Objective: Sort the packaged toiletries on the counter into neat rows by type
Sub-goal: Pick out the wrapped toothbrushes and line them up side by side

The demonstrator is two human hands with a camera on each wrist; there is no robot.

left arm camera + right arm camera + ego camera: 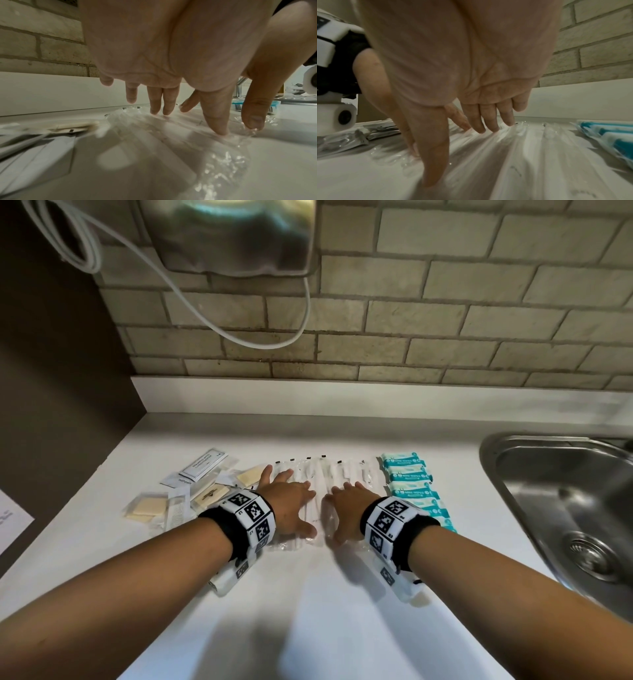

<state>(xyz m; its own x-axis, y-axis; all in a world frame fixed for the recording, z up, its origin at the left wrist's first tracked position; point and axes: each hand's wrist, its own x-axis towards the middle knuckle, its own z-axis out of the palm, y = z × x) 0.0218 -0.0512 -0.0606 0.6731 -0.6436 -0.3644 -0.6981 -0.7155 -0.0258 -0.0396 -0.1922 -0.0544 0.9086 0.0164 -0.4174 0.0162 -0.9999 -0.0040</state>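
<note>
Several clear-wrapped toothbrush packets lie side by side in the middle of the white counter. My left hand lies flat on their left half, fingers spread and straight, fingertips pressing the clear wrap. My right hand lies flat on the right half, its fingertips touching the packets. A row of teal mini wipes packs runs along the right; the wipes show beside my right hand. Soap bars, sachets and a comb lie jumbled at the left.
A steel sink is sunk into the counter at the right. A brick wall with a white upstand runs along the back. A dark panel bounds the left side. A metal appliance with a white cable hangs above.
</note>
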